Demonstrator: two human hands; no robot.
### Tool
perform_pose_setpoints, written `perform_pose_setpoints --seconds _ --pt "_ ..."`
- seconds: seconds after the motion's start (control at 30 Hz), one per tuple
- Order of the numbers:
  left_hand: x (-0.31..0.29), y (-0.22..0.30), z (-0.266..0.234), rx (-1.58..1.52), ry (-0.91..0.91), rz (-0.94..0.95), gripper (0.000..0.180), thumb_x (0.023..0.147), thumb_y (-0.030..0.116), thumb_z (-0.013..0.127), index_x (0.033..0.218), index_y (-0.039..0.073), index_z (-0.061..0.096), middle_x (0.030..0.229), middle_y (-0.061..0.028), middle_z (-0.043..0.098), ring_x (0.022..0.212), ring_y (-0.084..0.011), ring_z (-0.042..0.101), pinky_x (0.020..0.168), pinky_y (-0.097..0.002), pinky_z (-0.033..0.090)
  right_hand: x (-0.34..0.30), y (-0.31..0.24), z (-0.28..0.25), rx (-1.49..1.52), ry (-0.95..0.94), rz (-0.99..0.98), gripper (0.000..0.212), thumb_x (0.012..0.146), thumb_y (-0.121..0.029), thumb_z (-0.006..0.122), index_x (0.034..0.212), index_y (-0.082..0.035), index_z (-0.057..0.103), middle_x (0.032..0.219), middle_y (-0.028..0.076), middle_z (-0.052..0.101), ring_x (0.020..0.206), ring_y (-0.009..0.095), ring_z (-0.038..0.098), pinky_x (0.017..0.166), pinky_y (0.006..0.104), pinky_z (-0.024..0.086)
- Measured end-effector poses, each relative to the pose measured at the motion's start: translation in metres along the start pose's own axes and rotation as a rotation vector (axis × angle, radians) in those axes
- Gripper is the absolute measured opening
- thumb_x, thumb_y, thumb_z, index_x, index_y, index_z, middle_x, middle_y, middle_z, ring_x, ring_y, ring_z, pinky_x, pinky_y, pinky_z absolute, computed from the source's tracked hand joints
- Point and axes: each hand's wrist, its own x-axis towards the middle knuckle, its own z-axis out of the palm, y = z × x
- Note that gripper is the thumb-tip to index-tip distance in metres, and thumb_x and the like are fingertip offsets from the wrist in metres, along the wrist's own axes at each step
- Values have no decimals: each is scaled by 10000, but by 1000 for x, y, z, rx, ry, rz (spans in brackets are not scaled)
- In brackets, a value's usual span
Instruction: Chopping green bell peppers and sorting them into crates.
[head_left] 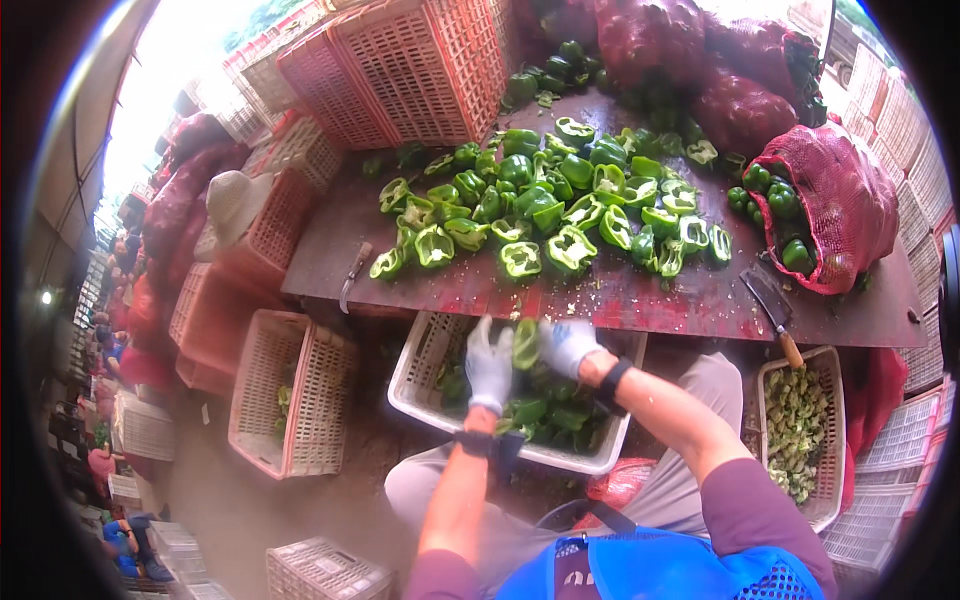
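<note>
My left hand [489, 366] and my right hand [566, 345], both in pale gloves, together hold a green bell pepper piece [525, 343] between them. They hover above a white plastic crate [424, 372] that holds cut green peppers. Just beyond the hands, a dark red table [620, 292] carries a heap of halved green peppers [545, 205].
A cleaver [772, 305] lies at the table's right front edge and a knife [352, 277] at its left front. A red mesh sack [840, 205] of whole peppers lies at the right. A crate of pepper cores [800, 425] stands to my right. Pink crates [400, 70] are stacked at the left.
</note>
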Motion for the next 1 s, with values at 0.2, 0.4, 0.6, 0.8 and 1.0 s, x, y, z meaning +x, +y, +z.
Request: perform_pose_setpoints --seconds 0.2,0.4,0.6,0.8,1.0 --pt "132 36 39 241 -90 -97 720 975 470 691 1538 64 503 1393 -260 650 1285 -414 630 1069 -475 500 -56 15 9 40 44 -41 280 990 -345 603 1081 -107 719 940 156 774 880 383 756 744 514 586" --pt "170 -20 66 -20 -66 -220 348 905 285 730 1162 51 752 1068 -211 780 995 -359 761 871 -470 581 -50 39 -14 413 169 52 374 961 -333 647 1258 -107 669 1150 198 741 1068 377 718 918 476 562" --pt "75 14 61 25 36 -65 299 841 156 802 1099 15 747 957 -145 785 866 -225 746 834 -378 582 -5 42 -13 389 464 82 388 961 -313 665 1285 -105 621 1037 198 729 964 437 722 831 521 581" --pt "6 49 23 181 73 30 185 833 153 790 965 35 733 887 -132 749 825 -260 720 799 -390 557 -13 23 16 145 476 5 155 929 -213 675 986 -72 702 886 181 744 801 351 766 655 457 613" --pt "-26 -7 5 147 -103 55 172 833 100 740 993 37 732 919 -158 743 824 -284 701 796 -420 554 -90 31 24 1074 255 54 273 933 -295 661 999 -31 684 905 259 711 899 418 720 762 479 534"
